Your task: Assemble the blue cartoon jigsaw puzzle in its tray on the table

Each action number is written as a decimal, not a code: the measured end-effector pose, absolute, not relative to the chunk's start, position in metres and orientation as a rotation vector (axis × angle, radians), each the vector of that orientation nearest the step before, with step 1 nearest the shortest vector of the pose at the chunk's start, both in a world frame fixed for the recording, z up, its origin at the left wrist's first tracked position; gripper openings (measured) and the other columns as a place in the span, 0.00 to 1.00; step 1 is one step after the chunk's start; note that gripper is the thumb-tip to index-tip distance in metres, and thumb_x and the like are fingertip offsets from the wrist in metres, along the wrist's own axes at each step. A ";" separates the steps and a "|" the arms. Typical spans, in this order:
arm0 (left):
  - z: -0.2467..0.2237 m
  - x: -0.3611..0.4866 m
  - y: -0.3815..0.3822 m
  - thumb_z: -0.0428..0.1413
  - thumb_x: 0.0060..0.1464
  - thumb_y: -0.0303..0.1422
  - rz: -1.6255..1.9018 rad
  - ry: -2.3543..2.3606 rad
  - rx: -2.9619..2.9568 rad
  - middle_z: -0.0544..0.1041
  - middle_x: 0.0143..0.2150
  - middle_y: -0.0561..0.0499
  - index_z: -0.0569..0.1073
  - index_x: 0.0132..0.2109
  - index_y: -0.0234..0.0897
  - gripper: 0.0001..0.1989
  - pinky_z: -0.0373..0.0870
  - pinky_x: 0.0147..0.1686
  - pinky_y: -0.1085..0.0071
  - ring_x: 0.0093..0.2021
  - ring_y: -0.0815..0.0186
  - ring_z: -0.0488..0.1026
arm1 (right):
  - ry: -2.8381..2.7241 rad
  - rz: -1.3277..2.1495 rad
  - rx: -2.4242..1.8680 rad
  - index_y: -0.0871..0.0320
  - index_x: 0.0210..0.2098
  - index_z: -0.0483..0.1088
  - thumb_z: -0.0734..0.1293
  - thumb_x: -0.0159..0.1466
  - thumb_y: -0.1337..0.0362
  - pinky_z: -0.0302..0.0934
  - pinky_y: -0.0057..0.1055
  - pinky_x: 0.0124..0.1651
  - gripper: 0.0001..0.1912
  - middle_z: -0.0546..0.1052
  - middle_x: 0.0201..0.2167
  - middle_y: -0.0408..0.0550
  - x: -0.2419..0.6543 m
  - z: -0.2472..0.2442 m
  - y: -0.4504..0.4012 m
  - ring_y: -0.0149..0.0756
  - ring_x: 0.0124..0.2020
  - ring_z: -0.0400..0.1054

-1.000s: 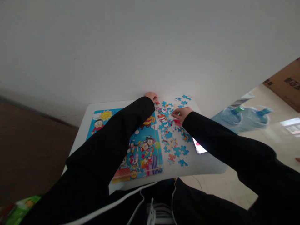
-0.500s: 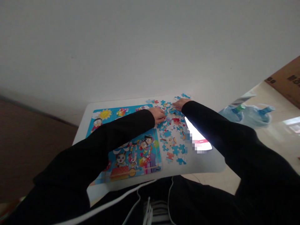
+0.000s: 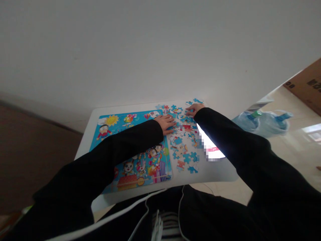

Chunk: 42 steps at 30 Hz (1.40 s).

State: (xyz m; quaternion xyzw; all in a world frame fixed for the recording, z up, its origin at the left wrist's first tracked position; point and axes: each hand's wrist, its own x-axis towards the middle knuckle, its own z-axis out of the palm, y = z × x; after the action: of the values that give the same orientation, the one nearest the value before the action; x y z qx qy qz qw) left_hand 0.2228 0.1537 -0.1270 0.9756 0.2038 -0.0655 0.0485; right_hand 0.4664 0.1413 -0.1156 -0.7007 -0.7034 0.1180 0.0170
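A blue cartoon puzzle board (image 3: 127,125) lies on the white table (image 3: 86,134), partly covered by my left sleeve. Loose puzzle pieces (image 3: 187,157) are scattered to its right. My left hand (image 3: 167,124) rests palm down over the board's right edge and the nearest pieces, fingers spread, holding nothing visible. At the upper part of the scatter, my right hand (image 3: 194,108) has its fingertips down among the pieces, thumb and fingers close together. Whatever lies under those fingertips is too small to make out.
A lit phone or tablet screen (image 3: 209,144) lies right of the pieces, partly under my right sleeve. The wall (image 3: 160,53) borders the table's far side. Large water bottles (image 3: 273,124) and a cardboard box (image 3: 307,87) stand on the floor at right.
The fingers of my left hand have spread out flatter. My right hand has shifted very slightly, still at the upper pieces. The whole view has moved a little.
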 end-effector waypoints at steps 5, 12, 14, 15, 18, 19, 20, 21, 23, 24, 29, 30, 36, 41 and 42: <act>-0.123 0.220 0.153 0.48 0.55 0.47 -0.268 0.744 2.920 0.54 0.64 0.46 0.54 0.62 0.41 0.31 0.44 0.58 0.41 0.64 0.50 0.47 | -2.162 0.342 -2.235 0.56 0.46 0.73 0.61 0.62 0.56 0.62 0.31 0.45 0.18 0.76 0.42 0.49 0.473 -0.102 0.127 0.36 0.39 0.71; -0.127 0.224 0.160 0.48 0.49 0.57 -0.254 0.820 2.872 0.46 0.66 0.42 0.47 0.65 0.37 0.43 0.34 0.58 0.40 0.66 0.47 0.39 | -2.502 0.306 -2.107 0.50 0.49 0.70 0.66 0.55 0.52 0.59 0.36 0.51 0.23 0.73 0.48 0.46 0.465 -0.113 0.108 0.42 0.48 0.66; -0.129 0.225 0.162 0.50 0.46 0.57 -0.263 0.821 2.876 0.45 0.67 0.42 0.45 0.65 0.38 0.46 0.32 0.57 0.38 0.66 0.46 0.38 | -2.502 0.328 -2.110 0.49 0.49 0.70 0.65 0.56 0.52 0.59 0.35 0.51 0.22 0.74 0.48 0.45 0.462 -0.118 0.109 0.41 0.48 0.67; -0.129 0.226 0.163 0.50 0.46 0.57 -0.270 0.820 2.878 0.44 0.67 0.42 0.44 0.65 0.38 0.46 0.32 0.57 0.37 0.66 0.46 0.38 | -2.488 0.345 -2.115 0.48 0.48 0.70 0.65 0.56 0.51 0.59 0.34 0.50 0.22 0.74 0.47 0.44 0.461 -0.119 0.110 0.40 0.47 0.67; -0.129 0.224 0.162 0.48 0.49 0.55 -0.250 0.814 2.892 0.43 0.67 0.41 0.44 0.65 0.38 0.43 0.32 0.56 0.36 0.66 0.48 0.38 | -2.405 0.364 -2.141 0.48 0.47 0.71 0.65 0.54 0.51 0.61 0.31 0.47 0.21 0.76 0.44 0.42 0.461 -0.116 0.110 0.38 0.44 0.69; -0.128 0.223 0.162 0.49 0.49 0.55 -0.228 0.805 2.904 0.44 0.67 0.41 0.45 0.65 0.38 0.43 0.33 0.56 0.36 0.66 0.48 0.38 | -2.367 0.357 -2.154 0.48 0.46 0.72 0.66 0.54 0.52 0.61 0.31 0.46 0.21 0.76 0.42 0.42 0.462 -0.113 0.110 0.37 0.42 0.70; -0.127 0.222 0.161 0.49 0.49 0.55 -0.197 0.789 2.919 0.44 0.67 0.41 0.46 0.64 0.39 0.42 0.34 0.56 0.36 0.66 0.48 0.39 | -2.330 0.342 -2.166 0.48 0.45 0.72 0.66 0.54 0.52 0.62 0.30 0.45 0.20 0.77 0.41 0.42 0.465 -0.110 0.109 0.36 0.41 0.70; -0.126 0.220 0.159 0.50 0.49 0.54 -0.164 0.761 2.935 0.46 0.66 0.41 0.48 0.64 0.40 0.41 0.35 0.56 0.36 0.66 0.47 0.39 | -2.296 0.323 -2.176 0.49 0.45 0.73 0.66 0.54 0.53 0.62 0.29 0.45 0.20 0.77 0.40 0.42 0.469 -0.107 0.108 0.35 0.41 0.70; -0.125 0.216 0.157 0.50 0.50 0.53 -0.097 0.688 2.966 0.51 0.65 0.43 0.54 0.63 0.41 0.37 0.36 0.57 0.37 0.65 0.47 0.42 | -2.232 0.288 -2.216 0.51 0.43 0.73 0.66 0.55 0.54 0.62 0.28 0.44 0.18 0.77 0.39 0.42 0.479 -0.104 0.107 0.34 0.40 0.71; -0.124 0.213 0.155 0.50 0.50 0.53 -0.069 0.651 2.976 0.54 0.64 0.43 0.57 0.61 0.42 0.35 0.37 0.57 0.37 0.65 0.47 0.44 | -2.212 0.289 -2.245 0.51 0.43 0.74 0.66 0.55 0.54 0.62 0.28 0.44 0.18 0.77 0.38 0.42 0.485 -0.104 0.107 0.34 0.40 0.71; -0.123 0.201 0.150 0.50 0.52 0.51 -0.001 0.542 3.003 0.68 0.55 0.43 0.68 0.54 0.39 0.28 0.46 0.58 0.45 0.58 0.49 0.58 | -2.224 0.355 -2.389 0.53 0.41 0.74 0.66 0.56 0.54 0.63 0.31 0.42 0.16 0.77 0.38 0.45 0.506 -0.110 0.105 0.36 0.38 0.71; -0.122 0.201 0.149 0.50 0.53 0.50 -0.006 0.530 3.003 0.69 0.54 0.43 0.69 0.53 0.38 0.27 0.47 0.58 0.46 0.57 0.50 0.60 | -2.224 0.331 -2.380 0.53 0.41 0.74 0.66 0.56 0.54 0.63 0.31 0.43 0.16 0.77 0.39 0.47 0.505 -0.111 0.104 0.36 0.38 0.71; -0.122 0.228 0.150 0.47 0.58 0.42 -0.076 0.527 2.972 0.68 0.55 0.44 0.66 0.55 0.38 0.21 0.50 0.56 0.47 0.56 0.53 0.62 | -2.381 0.387 -2.231 0.54 0.43 0.73 0.68 0.55 0.53 0.62 0.30 0.45 0.19 0.76 0.41 0.47 0.474 -0.100 0.105 0.36 0.40 0.70; -0.129 0.251 0.145 0.47 0.57 0.42 -0.139 0.477 2.953 0.60 0.62 0.45 0.59 0.60 0.38 0.25 0.45 0.58 0.46 0.61 0.51 0.54 | -2.402 0.501 -2.299 0.51 0.45 0.72 0.66 0.56 0.56 0.62 0.27 0.41 0.17 0.77 0.39 0.42 0.465 -0.099 0.118 0.33 0.39 0.70; -0.129 0.251 0.143 0.46 0.58 0.43 -0.144 0.463 2.950 0.60 0.62 0.46 0.59 0.60 0.38 0.25 0.43 0.59 0.46 0.62 0.51 0.53 | -2.365 0.498 -2.331 0.50 0.44 0.72 0.65 0.57 0.55 0.62 0.26 0.40 0.16 0.77 0.38 0.41 0.467 -0.100 0.120 0.33 0.38 0.70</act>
State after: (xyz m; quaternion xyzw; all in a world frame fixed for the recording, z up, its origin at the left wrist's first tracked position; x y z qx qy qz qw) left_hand 0.2513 0.1434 -0.1292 0.9839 0.1545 -0.0481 0.0757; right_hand 0.4667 0.1203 -0.0996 -0.6902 -0.7001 0.1476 -0.1079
